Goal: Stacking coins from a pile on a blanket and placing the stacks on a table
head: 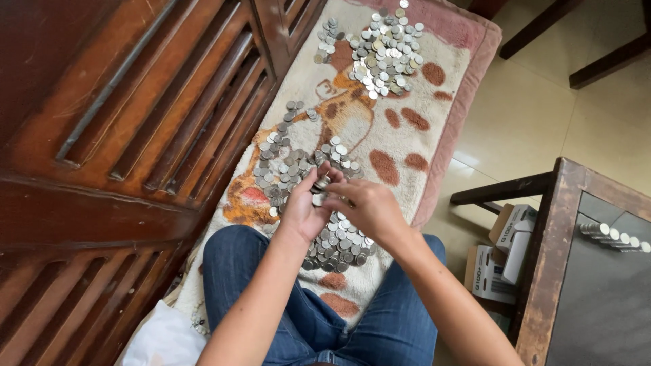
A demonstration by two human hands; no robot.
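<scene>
left hand [303, 209] cupped around coin stack [320, 184] | right hand [366, 207] fingers pinched, seemingly on coins

The left hand [303, 207] and right hand [363, 207] meet over a coin heap [337, 247] on the patterned rug [413, 156], pinching a small stack of coins [321, 190]; more coins [288, 166] lie at eleven o'clock; a far pile [386, 51] at twelve; white boxes [505, 254] at three.

**Hidden and cut-off parts around the rug**

Coin faces on the rug [407, 146] too small to read. Nearest coin pile [337, 245] partly covered by both hands [342, 207]. Farthest pile [386, 51] clipped at the top edge. Table [563, 224] right of the rug cut off. Boxes [505, 257] beneath half hidden.
</scene>
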